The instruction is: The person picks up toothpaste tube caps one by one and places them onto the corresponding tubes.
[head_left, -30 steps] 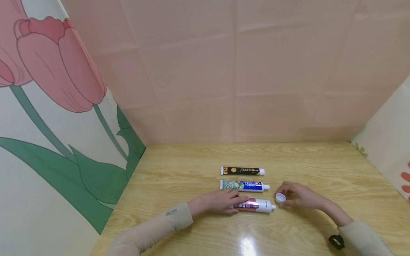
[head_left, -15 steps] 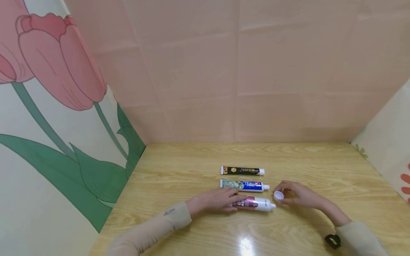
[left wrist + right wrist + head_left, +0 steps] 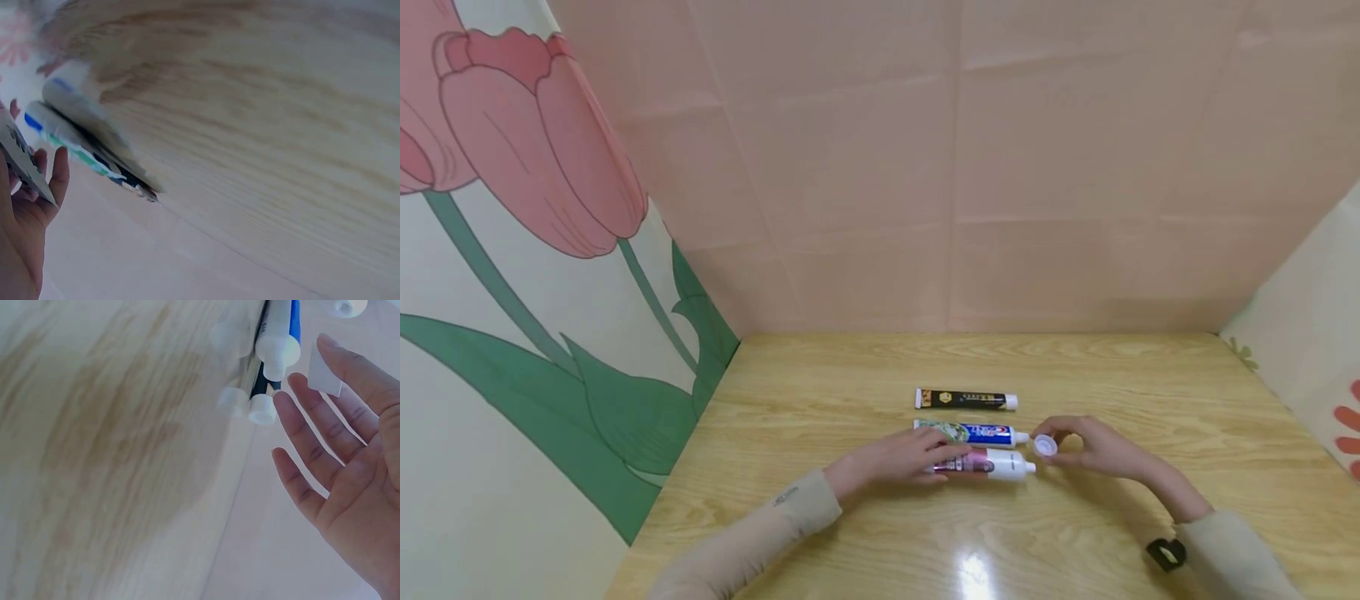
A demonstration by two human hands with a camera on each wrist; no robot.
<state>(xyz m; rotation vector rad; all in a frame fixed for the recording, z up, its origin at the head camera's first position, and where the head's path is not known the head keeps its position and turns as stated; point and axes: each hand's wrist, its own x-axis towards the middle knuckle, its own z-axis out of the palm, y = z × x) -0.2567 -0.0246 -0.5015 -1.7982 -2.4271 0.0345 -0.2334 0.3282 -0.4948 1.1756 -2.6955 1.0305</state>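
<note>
My left hand (image 3: 898,457) grips a pink-and-white toothpaste tube (image 3: 1006,464) that lies sideways, its bare nozzle pointing right. The left wrist view shows the fingers around the tube (image 3: 28,159), its far end out of frame. Between thumb and fingertips my right hand (image 3: 1101,448) pinches a white cap (image 3: 1045,447), just to the right of the nozzles and apart from the gripped tube. In the right wrist view the cap (image 3: 324,375) sits at the thumb tip while the other fingers spread loosely. Directly behind the gripped tube is a blue-and-green toothpaste tube (image 3: 988,435), partly covered by the left fingers.
A smaller black tube (image 3: 966,400) with a white cap lies farther back on the wooden table (image 3: 820,375). A pink cloth wall (image 3: 880,208) closes off the back. Flower-patterned panels (image 3: 535,333) stand at the sides. A black band (image 3: 1167,554) is near the right sleeve.
The pink-and-white tube has slid slightly left and back, closer to the blue-and-green tube, with the left hand on it. My right hand and the cap have shifted left and back too.
</note>
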